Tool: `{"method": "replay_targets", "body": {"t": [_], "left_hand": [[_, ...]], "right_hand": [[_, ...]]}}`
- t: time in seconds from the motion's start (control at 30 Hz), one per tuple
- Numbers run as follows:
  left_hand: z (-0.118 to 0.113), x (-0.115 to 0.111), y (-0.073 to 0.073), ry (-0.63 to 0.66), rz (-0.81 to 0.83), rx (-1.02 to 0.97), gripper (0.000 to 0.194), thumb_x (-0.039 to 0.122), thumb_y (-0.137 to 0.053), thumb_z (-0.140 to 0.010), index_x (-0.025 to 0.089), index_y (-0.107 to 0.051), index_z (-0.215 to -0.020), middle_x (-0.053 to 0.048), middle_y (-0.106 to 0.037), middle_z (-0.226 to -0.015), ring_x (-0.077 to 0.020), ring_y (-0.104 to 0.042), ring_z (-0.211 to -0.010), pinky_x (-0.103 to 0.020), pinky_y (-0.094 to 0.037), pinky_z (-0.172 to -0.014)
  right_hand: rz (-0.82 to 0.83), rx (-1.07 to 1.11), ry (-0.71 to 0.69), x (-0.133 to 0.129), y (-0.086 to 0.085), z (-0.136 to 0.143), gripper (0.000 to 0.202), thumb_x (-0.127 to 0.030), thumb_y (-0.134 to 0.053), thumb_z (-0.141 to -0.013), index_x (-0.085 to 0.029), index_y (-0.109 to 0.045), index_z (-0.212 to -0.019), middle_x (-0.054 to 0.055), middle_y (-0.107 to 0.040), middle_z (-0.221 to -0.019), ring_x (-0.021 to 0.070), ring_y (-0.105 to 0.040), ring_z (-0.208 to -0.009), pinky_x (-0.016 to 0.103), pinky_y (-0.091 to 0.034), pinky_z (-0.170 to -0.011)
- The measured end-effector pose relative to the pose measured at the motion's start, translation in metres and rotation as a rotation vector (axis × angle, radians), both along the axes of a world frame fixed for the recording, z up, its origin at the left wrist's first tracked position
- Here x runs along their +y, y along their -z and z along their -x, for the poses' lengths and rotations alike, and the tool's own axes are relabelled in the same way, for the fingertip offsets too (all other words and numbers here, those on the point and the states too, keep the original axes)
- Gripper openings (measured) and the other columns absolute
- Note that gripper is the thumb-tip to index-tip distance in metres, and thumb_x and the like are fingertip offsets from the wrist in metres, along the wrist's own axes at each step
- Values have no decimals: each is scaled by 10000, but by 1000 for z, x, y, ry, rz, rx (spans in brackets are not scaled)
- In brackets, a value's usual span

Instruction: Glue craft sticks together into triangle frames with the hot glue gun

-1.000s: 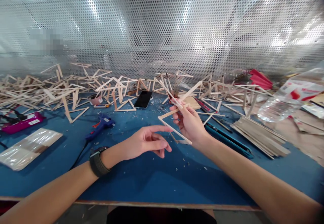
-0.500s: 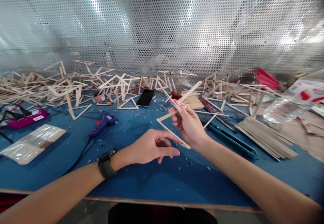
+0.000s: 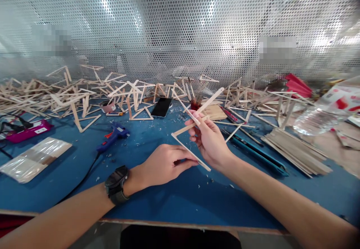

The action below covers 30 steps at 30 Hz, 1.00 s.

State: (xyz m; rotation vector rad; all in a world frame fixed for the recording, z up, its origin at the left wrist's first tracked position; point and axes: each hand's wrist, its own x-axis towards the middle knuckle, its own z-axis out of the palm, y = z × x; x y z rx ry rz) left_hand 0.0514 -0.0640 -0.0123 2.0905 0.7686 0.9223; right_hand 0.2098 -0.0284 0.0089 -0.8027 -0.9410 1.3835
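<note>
The right hand is raised over the blue table and grips a stick frame, an open shape of thin wooden craft sticks joined at their ends. Its fingers close around the upper sticks, where several cross, and one longer stick juts up and away past the fingertips. The left hand sits just below and to the left, with a dark watch on its wrist; its thumb and forefinger pinch the lower stick of the frame near the bottom corner, so both hands are closed on the same piece.

The frame looks very light and stiff along each stick, but probably fragile at the joints: a twist or squeeze across the open middle would likely crack a joint or snap a stick. It seems best held close to the corners, with a light pinch on the flat faces.

Beyond the left hand lies a blue glue gun with its cord trailing toward the table edge, and farther off a dark phone. Heaps of similar stick shapes run along the perforated metal screen at the back. To the right of the right hand lies a stack of loose sticks, with a plastic bottle past it.
</note>
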Motion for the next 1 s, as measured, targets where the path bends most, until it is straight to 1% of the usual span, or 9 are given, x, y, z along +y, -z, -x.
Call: {"method": "replay_targets", "body": {"t": [0.1,0.23,0.33,0.43,0.5,0.6,0.73,0.87,1.0], "left_hand": [[2,0,1,4,-35,34,180,250,-677,-930,297,-827,-1019,-49,-801,-1035,-252,-727,-981,-340,-493,-954],[9,3,5,27,-105,129,220,260,-629,-965,308,-808,-1084,-38,-790,-1097,-246,-717,-1026,-317,-474,-941],[12,7,5,21,-72,98,204,246,-648,-951,303,-812,-1058,-41,-787,-1094,-243,-707,-1040,-297,-461,-929],[12,10,0,-35,-19,22,154,245,-675,-929,278,-814,-987,-52,-781,-991,-227,-705,-929,-285,-471,-878],[12,10,-2,-66,-28,23,149,264,-652,-947,263,-798,-976,-46,-760,-908,-202,-689,-818,-276,-475,-810],[11,10,-2,-81,-86,84,172,288,-587,-990,249,-754,-981,-25,-725,-825,-166,-644,-701,-256,-453,-718],[10,6,-1,-84,-152,172,168,289,-529,-1019,230,-676,-960,-7,-691,-774,-137,-596,-634,-238,-422,-667],[10,1,-2,-67,-84,158,180,290,-470,-1047,218,-604,-951,15,-638,-697,-116,-577,-584,-220,-421,-631],[9,0,-2,-63,41,70,194,328,-445,-1060,211,-575,-975,16,-624,-683,-113,-605,-581,-212,-445,-606]], "right_hand": [[8,12,3,0,1,-1,357,-464,-803,-768,-241,-738,-1039,-25,-695,-806,74,-499,-566,208,-405,-479],[-2,29,-5,1,2,-2,369,-460,-805,-769,-240,-736,-1057,-13,-710,-854,70,-503,-578,197,-397,-476],[-9,45,4,-1,-1,-2,353,-458,-810,-759,-245,-737,-1032,-23,-693,-827,69,-493,-576,198,-397,-479],[-6,61,26,-1,-4,-3,340,-442,-816,-746,-245,-734,-1011,-31,-676,-823,65,-482,-575,200,-395,-483],[-7,61,34,-1,-6,-4,343,-437,-811,-754,-248,-732,-1028,-33,-673,-840,60,-483,-577,197,-392,-482],[-2,54,32,1,-7,-7,340,-435,-796,-779,-258,-726,-1061,-34,-673,-853,58,-492,-581,192,-396,-480],[30,84,17,2,-6,-9,312,-421,-773,-807,-258,-723,-1068,-30,-685,-878,56,-504,-587,181,-405,-476],[39,105,16,3,-6,-9,312,-405,-778,-803,-248,-728,-1068,-26,-689,-885,52,-507,-588,170,-414,-475],[22,102,6,5,-5,-10,306,-408,-782,-797,-253,-732,-1056,-31,-681,-870,52,-502,-584,172,-418,-478]]}}
